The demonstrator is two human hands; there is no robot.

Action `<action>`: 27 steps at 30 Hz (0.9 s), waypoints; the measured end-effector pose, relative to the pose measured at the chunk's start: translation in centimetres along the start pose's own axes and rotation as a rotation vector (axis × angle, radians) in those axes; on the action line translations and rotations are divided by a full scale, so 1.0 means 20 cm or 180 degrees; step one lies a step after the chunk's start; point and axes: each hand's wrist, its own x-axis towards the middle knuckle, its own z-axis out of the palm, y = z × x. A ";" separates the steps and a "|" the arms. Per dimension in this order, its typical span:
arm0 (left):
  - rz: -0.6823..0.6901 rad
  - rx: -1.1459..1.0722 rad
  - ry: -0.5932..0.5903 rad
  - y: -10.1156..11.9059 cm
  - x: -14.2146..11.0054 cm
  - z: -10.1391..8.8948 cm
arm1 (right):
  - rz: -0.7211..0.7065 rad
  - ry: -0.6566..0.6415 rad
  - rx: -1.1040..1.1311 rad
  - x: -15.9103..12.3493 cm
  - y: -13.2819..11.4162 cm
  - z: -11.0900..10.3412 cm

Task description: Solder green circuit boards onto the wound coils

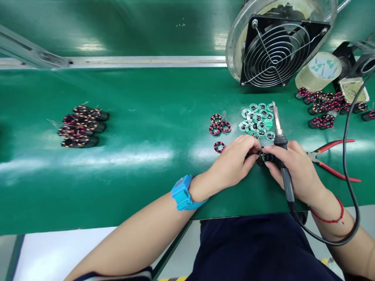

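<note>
My left hand [234, 162] pinches a small dark coil part with a green round board [266, 157] on the green bench, near its front edge. My right hand [295, 169] grips the same part with its fingertips while a black soldering iron [283, 156] rests across it, tip pointing away from me. Just beyond my fingers lies a pile of small green round circuit boards [256, 119]. Several pink-and-black wound coil rings [219, 125] lie to the left of that pile.
A fume fan with a wire grille [275, 48] stands at the back right, beside a tape roll [319, 70]. Red-handled pliers [334, 158] lie right of my hand. Finished coil parts sit at the far right [328, 111] and far left [83, 127].
</note>
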 end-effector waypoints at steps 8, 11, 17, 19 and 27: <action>0.0194 -0.0296 0.0009 0.00 0.03 -0.02 | 0.0122 0.0019 0.0381 0.00 0.02 0.02; 0.0164 -0.0357 0.0002 0.01 0.04 -0.02 | 0.0212 0.0040 0.0556 0.00 0.01 0.02; 0.0016 -0.0382 0.0012 0.01 0.04 0.00 | 0.0270 0.0574 0.0674 0.03 -0.04 0.03; -0.0010 -0.0369 0.0018 0.02 0.04 0.00 | 0.0280 0.0573 0.0575 0.04 -0.05 0.03; -0.0117 -0.0630 0.0049 0.02 0.04 -0.01 | 0.0262 0.0482 0.0180 0.03 -0.04 0.04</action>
